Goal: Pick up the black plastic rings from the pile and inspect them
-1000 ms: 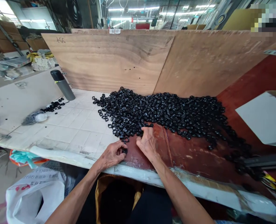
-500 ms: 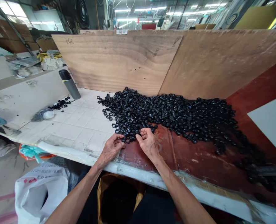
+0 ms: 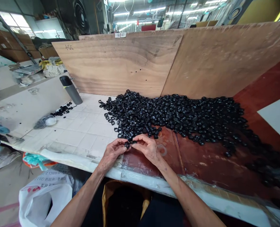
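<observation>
My left hand (image 3: 113,153) pinches a small black ring (image 3: 127,145) between thumb and fingers, at the near edge of a heap. Close beside it, my right hand (image 3: 147,147) is closed in a pinch on another small black piece (image 3: 133,142), partly hidden by the fingertips. The two pieces are very near each other; whether they touch I cannot tell. Behind both hands a wide heap of black plastic rings (image 3: 154,110) spreads across the bench, some lying loose along its left side.
A grey bottle (image 3: 74,94) with a black lid stands at the left back. Near it lie a bag of dark pieces (image 3: 42,122) and scattered black bits (image 3: 61,110). Wooden boards (image 3: 121,63) close off the back. An open sack (image 3: 105,201) sits below the bench edge (image 3: 140,178).
My right hand has moved left and slightly down, close to my left hand. Each hand now pinches a small black piece. The whole view has shifted slightly.
</observation>
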The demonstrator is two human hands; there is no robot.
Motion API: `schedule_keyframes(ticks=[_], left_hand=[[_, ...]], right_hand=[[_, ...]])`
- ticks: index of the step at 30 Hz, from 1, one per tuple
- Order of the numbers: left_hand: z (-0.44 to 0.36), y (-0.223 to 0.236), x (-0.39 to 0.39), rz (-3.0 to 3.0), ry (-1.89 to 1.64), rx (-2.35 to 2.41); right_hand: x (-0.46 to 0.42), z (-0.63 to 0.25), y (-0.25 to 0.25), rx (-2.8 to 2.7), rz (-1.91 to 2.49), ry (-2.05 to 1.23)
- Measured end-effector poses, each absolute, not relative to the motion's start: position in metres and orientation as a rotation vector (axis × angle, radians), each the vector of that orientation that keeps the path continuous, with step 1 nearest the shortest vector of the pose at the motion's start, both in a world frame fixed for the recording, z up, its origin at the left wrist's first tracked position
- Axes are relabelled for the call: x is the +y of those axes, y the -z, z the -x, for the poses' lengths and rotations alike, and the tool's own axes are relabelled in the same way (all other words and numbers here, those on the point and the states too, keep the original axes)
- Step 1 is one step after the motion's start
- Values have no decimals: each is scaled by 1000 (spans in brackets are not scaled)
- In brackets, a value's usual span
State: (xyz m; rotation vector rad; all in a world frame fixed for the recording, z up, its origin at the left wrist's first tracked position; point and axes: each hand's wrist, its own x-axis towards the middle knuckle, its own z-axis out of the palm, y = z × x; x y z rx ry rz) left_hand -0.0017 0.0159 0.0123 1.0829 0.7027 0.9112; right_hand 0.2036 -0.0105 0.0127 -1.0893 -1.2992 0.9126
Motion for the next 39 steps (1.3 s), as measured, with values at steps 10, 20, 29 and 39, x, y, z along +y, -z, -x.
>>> schedule_keyframes(ticks=[10, 20, 29, 39], left_hand=[[-3, -16, 17, -1177, -1080, 697], [-5, -18, 14, -1261, -1037, 844], [-6, -16, 13, -1298, -982, 876], [-7, -10, 13, -1404, -1061, 818]], right_hand=[[-14, -201, -12, -1282, 1040, -1084], [-14, -198, -12, -1424, 1050, -911], [-15, -196, -10, -1528, 1133, -700], [-19, -193, -8, -1616, 1179, -631]])
